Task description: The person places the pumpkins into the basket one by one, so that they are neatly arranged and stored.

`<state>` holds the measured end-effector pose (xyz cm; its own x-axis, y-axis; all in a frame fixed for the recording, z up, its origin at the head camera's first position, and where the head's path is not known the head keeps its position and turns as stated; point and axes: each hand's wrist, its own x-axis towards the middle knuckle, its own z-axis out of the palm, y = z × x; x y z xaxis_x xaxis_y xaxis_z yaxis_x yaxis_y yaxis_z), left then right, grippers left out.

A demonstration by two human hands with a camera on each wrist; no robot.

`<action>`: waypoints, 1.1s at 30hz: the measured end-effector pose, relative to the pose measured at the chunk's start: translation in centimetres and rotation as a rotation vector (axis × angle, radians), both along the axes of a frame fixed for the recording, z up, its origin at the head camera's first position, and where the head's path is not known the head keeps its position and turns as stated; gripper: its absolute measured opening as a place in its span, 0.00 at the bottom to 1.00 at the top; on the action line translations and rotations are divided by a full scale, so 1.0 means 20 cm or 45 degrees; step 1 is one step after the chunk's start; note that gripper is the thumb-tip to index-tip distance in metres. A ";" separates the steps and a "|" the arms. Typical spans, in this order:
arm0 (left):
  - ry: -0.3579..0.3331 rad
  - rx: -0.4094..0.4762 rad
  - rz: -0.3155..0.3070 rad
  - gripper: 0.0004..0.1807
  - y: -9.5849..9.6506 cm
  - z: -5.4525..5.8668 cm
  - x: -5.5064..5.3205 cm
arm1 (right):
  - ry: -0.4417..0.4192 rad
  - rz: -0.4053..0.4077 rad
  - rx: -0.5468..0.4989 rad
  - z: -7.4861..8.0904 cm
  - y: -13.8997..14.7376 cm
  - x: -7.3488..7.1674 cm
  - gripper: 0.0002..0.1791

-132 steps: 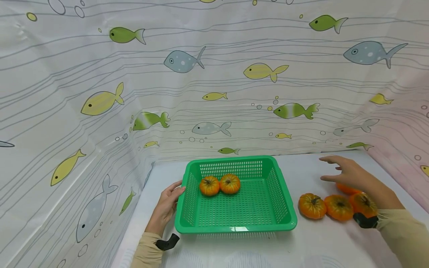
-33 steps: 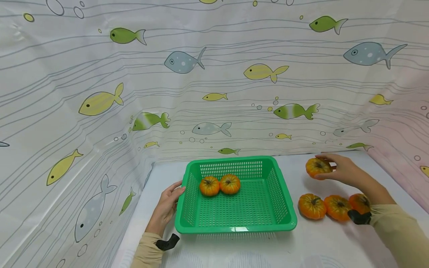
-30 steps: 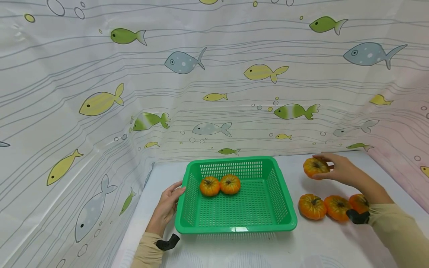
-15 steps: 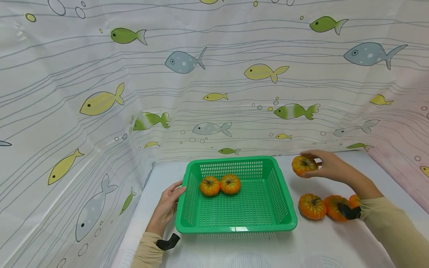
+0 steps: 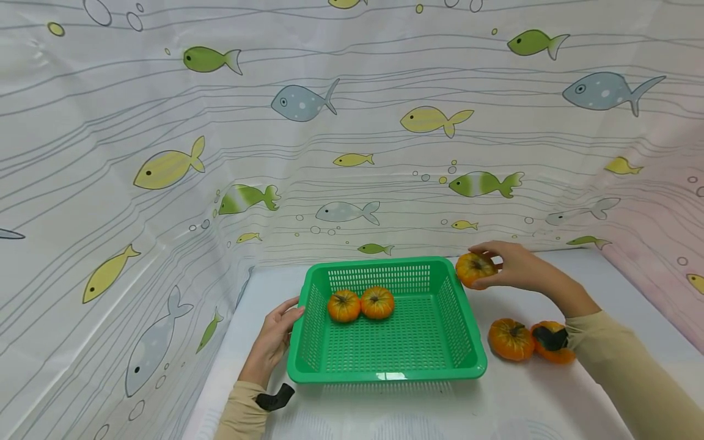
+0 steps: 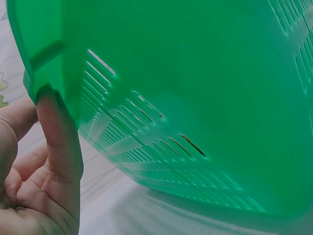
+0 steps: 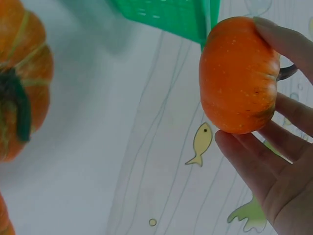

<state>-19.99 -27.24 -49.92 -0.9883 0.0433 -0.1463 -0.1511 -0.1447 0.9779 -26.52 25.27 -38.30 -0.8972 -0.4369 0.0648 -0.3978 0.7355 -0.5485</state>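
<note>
A small orange pumpkin (image 5: 475, 270) is gripped in my right hand (image 5: 514, 266), lifted beside the far right corner of the green basket (image 5: 385, 376). From the right wrist view, thumb and fingers span the pumpkin (image 7: 238, 76), its dark stem facing the palm. My left hand (image 5: 275, 333) holds the basket's left rim; up close in the left wrist view, the fingers (image 6: 58, 137) hook the green rim. Inside the basket, two pumpkins, a left one (image 5: 344, 306) and a right one (image 5: 377, 303), sit side by side near the back left.
Right of the basket, a striped pumpkin (image 5: 511, 340) lies on the white table (image 5: 418, 412). Another pumpkin (image 5: 552, 343) beside it is partly covered by the black wrist strap. A fish-printed sheet (image 5: 352, 183) rises behind the table and along both sides.
My right hand picked up a pumpkin from the group at the right and carried it left to the basket's far right corner. My left hand and the basket stay in place.
</note>
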 end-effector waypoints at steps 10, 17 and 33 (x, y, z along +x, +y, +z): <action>-0.029 -0.011 0.004 0.30 0.00 0.00 0.00 | 0.007 0.118 -0.037 0.05 -0.16 -0.02 0.40; -0.015 -0.005 -0.002 0.30 -0.01 0.00 0.00 | 0.027 0.183 0.002 0.06 -0.29 -0.04 0.38; -0.018 0.003 -0.006 0.30 -0.01 0.00 0.01 | -0.012 0.279 0.054 0.02 -0.54 -0.09 0.38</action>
<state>-19.88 -27.47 -49.85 -0.9859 0.0484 -0.1600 -0.1654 -0.1465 0.9753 -28.35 14.48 -37.97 -0.7811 -0.6235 0.0340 -0.5453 0.6546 -0.5235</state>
